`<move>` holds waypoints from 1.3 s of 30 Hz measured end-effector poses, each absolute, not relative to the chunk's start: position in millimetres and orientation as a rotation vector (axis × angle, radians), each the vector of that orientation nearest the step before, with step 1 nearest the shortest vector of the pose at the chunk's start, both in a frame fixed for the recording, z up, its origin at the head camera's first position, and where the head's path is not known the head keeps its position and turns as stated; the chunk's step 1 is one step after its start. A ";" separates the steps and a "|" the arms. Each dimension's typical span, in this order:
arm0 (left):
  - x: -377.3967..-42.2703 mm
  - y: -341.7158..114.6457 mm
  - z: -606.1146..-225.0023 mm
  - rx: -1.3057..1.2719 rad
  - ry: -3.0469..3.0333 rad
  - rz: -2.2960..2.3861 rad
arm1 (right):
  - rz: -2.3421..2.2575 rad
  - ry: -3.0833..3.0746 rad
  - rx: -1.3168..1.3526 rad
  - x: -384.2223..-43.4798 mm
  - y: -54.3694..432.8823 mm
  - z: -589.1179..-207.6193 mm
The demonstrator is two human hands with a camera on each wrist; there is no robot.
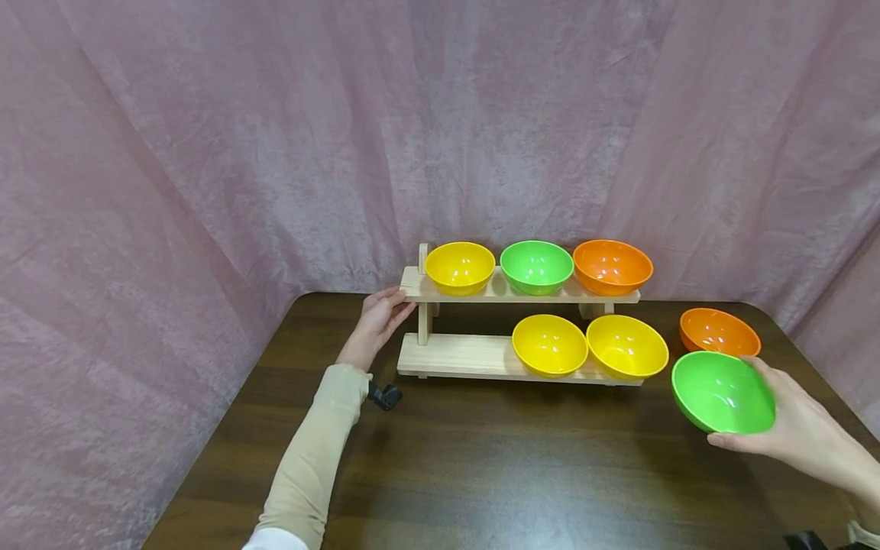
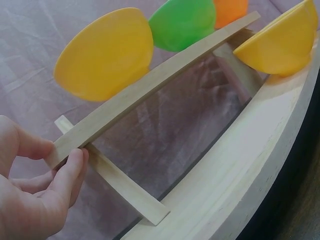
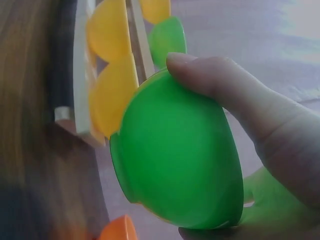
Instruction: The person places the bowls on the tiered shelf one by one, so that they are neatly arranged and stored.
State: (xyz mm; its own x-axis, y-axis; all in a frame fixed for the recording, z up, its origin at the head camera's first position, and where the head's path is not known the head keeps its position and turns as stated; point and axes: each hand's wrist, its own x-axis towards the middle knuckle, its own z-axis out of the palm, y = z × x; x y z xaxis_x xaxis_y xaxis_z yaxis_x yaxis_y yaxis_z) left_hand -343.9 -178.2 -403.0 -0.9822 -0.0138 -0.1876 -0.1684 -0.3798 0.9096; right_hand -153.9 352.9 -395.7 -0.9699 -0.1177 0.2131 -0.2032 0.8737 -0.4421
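Observation:
A green bowl (image 1: 723, 393) is held by its sides in my right hand (image 1: 800, 420), off to the right of the two-tier wooden rack (image 1: 474, 368). The right wrist view shows the thumb across this bowl's outer wall (image 3: 180, 155). My left hand (image 1: 376, 321) pinches the left end of the upper shelf (image 2: 75, 142) between thumb and fingers. Along that shelf stand a yellow bowl (image 1: 460, 269), another green bowl (image 1: 537, 267) and an orange bowl (image 1: 613, 267). Two yellow bowls, one nearer the middle (image 1: 550, 346) and one at the right end (image 1: 627, 347), sit on the lower shelf.
Behind the held bowl, a second orange bowl (image 1: 719, 331) is on the dark wooden table (image 1: 481, 466), right of the rack. A pink curtain (image 1: 330, 137) hangs behind the table. The lower shelf's left part is bare wood.

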 end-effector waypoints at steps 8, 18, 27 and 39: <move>-343.5 -179.3 -403.2 -0.251 1.685 2.526 | 0.776 -2.846 0.349 -161.4 333.4 -387.7; -344.7 -178.8 -404.3 -0.260 1.664 2.543 | 0.750 -2.859 0.412 -169.5 315.1 -377.2; -344.5 -179.1 -404.6 -0.262 1.668 2.543 | 0.795 -2.818 0.500 -171.8 296.0 -369.6; -345.1 -178.1 -404.5 -0.259 1.680 2.544 | 0.726 -2.788 0.633 -175.5 269.7 -360.0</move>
